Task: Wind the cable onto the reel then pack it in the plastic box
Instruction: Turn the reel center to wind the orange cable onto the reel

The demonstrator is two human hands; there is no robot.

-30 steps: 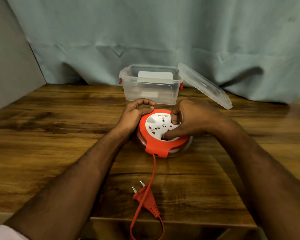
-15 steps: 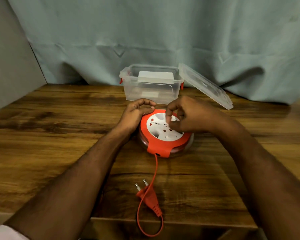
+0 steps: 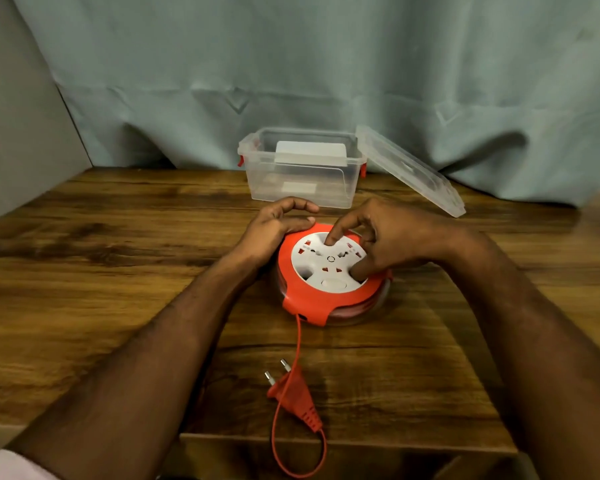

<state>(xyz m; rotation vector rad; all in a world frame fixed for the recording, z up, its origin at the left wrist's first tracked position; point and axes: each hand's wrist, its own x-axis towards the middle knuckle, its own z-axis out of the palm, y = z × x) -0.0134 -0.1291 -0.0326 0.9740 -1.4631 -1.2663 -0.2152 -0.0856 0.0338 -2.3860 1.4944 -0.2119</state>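
A round orange cable reel [image 3: 305, 306] with a white socket face [image 3: 314, 261] lies flat on the wooden table [image 3: 101, 271]. My left hand [image 3: 274, 226] grips its left rim. My right hand [image 3: 388, 237] rests on the white face, index finger and thumb pressed into its recesses. An orange cable [image 3: 297, 344] runs from the reel's front toward me, loops past the table's edge and ends in an orange two-pin plug [image 3: 293, 393] lying on the table. The clear plastic box [image 3: 302, 168] stands open just behind the reel.
The box's clear lid [image 3: 409, 168] leans against its right side. A grey-blue curtain [image 3: 326, 64] hangs behind the table and a grey wall [image 3: 14, 116] closes the left. The table's front edge [image 3: 395, 441] lies just below the plug.
My right hand has turned the white face around. The cable loop has shortened and the plug has slid a little toward the reel. My left hand has stayed on the rim.
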